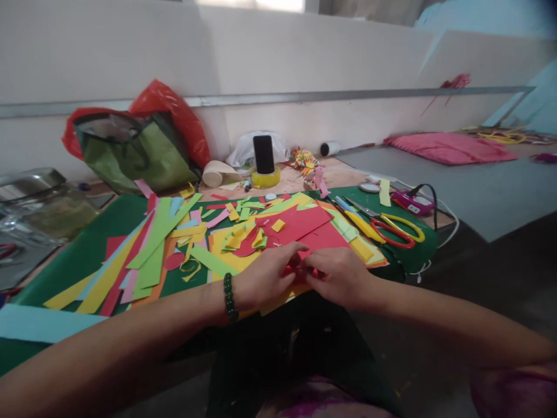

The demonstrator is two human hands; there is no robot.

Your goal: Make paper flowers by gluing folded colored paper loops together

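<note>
Jar: glass, at far left under a metal lid; we see a yellowish-green tone through the wall but cannot identify the contents.
Green bag: mouth gaping, something pale and unidentified inside; a red plastic bag bulges behind it.
White plastic bag: crumpled behind the upright phone; we cannot tell whether it holds anything.
Red paper piece: between the two hands, over the layered paper sheets near the table's front edge. We record plain red with shaded parts; fingers cover most of its outline.
Red paper piece's axis: the visible part spans left to right between the fingertips; with its ends hidden, we cannot confirm the long axis or which way it points.
Left hand: thumb and fingers pinching the red paper piece; a dark green bead bracelet circles the wrist.
Right hand: fingers curled, fingertips pinching the same piece.
Scissors: we find them lying right of the sheets, untouched.
</note>
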